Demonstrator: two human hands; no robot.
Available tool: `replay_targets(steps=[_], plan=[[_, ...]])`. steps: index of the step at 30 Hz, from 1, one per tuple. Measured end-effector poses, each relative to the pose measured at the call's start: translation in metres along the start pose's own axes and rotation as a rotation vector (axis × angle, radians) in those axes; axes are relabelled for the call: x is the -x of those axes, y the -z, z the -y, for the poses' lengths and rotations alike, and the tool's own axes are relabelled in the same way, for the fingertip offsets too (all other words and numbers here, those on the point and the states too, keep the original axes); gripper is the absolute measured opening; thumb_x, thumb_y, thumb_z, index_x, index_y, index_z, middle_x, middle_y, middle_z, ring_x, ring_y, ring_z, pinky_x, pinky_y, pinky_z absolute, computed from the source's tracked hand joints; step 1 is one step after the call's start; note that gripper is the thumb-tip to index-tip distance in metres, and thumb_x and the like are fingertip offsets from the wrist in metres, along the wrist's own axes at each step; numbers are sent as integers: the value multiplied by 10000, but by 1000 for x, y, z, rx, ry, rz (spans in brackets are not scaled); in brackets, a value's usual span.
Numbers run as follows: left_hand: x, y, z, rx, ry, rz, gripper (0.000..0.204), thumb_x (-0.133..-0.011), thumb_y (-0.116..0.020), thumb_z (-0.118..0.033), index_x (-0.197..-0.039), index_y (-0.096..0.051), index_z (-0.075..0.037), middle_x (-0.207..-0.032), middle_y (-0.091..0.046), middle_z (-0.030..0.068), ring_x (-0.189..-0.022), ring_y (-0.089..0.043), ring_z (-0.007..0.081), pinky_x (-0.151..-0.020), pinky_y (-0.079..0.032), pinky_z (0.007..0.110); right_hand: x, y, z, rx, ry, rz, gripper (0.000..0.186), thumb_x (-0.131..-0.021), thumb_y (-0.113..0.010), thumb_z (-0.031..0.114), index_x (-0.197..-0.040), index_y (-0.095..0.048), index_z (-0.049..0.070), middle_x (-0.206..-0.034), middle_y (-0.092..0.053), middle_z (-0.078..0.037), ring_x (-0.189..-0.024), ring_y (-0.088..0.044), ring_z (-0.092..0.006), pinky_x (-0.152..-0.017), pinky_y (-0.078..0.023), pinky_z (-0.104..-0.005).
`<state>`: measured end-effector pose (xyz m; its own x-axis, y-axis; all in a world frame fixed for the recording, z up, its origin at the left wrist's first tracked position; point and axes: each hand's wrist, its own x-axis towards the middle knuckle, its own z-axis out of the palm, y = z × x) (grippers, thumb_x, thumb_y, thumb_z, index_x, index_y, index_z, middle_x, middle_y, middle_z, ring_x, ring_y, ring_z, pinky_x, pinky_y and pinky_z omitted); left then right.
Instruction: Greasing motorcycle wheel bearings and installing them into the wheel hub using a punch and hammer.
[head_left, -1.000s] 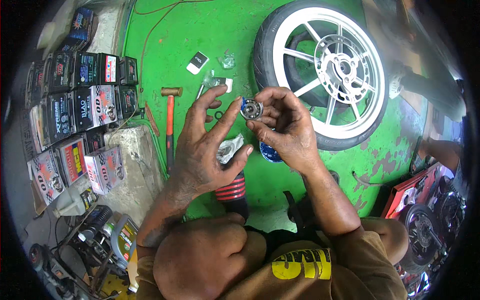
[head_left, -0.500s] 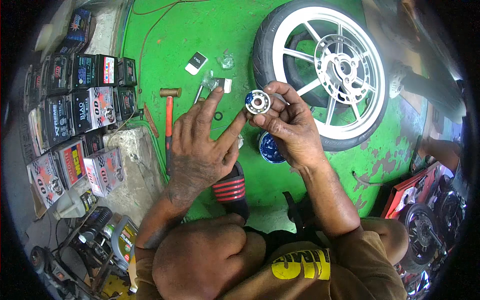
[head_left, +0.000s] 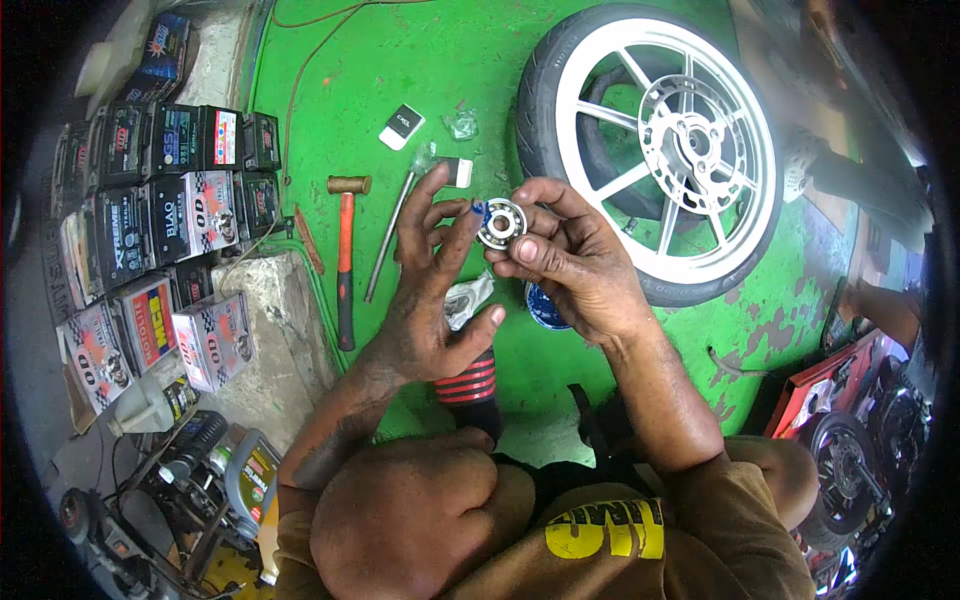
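Observation:
A silvery ball bearing (head_left: 511, 216) with its balls showing is pinched between the thumb and fingers of my right hand (head_left: 580, 255). My left hand (head_left: 425, 305) is beside it, fingers spread. Its index fingertip carries a dab of blue grease (head_left: 479, 211) and touches the bearing's left rim. Partly hidden below my right hand, a round tub of blue grease (head_left: 545, 308) stands on the floor. A crumpled pale plastic bag or cloth (head_left: 466, 299) lies behind my left hand.
A wheel (head_left: 570, 130) with white spokes and tyre lies at the upper right. Left of my hands are a red-handled hammer (head_left: 345, 265), a metal rod (head_left: 390, 235) and small boxes (head_left: 402, 127). Stacked batteries (head_left: 115, 235) line the left. A red panel (head_left: 815, 385) stands at right.
My left index fingertip now carries the blue grease at the bearing's rim; less blue shows on its face. My left thumb has spread away from the fingers. The bearing has shifted slightly left and down.

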<state>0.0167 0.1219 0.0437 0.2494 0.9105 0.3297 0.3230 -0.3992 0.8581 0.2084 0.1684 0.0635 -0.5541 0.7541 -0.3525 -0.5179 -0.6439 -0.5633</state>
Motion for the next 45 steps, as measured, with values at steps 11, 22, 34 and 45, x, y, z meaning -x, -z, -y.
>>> replay_targets(steps=[11, 22, 34, 45], plan=[[11, 21, -2, -228, 116, 30, 731, -711, -701, -80, -1411, -556, -234, -1553, -220, 231, -1328, -379, 395, -1022, -409, 489, -4, 8, -2, 67, 43, -7, 359, -895, -690, -3, -1216, -532, 33, -1071, -677, -101, -977, -667, -175, -880, -563, -304], [-3, 34, -10, -79, 131, -72, 577, -748, -671, -126, -1322, -617, -129, -1463, -329, 202, -1209, -463, 341, -997, -432, 452, -6, 14, -3, 162, -1, 61, 401, -873, -723, 39, -1224, -531, 38, -1045, -664, -84, -933, -669, -173, -832, -566, -305], [-5, 34, -3, -86, 130, 128, 663, -708, -678, -119, -1361, -606, -210, -1495, -339, 176, -1236, -453, 326, -971, -423, 428, 0, 11, 4, 104, -92, 44, 379, -912, -702, 116, -1245, -541, 34, -1069, -658, -75, -919, -680, -175, -827, -577, -292], [5, 34, -12, -91, 164, 117, 636, -705, -684, -114, -1331, -628, -207, -1484, -351, 172, -1249, -459, 336, -996, -418, 441, 0, 8, -2, 57, -45, 25, 342, -949, -652, 93, -1261, -533, 18, -1065, -657, -86, -949, -670, -180, -868, -572, -308]])
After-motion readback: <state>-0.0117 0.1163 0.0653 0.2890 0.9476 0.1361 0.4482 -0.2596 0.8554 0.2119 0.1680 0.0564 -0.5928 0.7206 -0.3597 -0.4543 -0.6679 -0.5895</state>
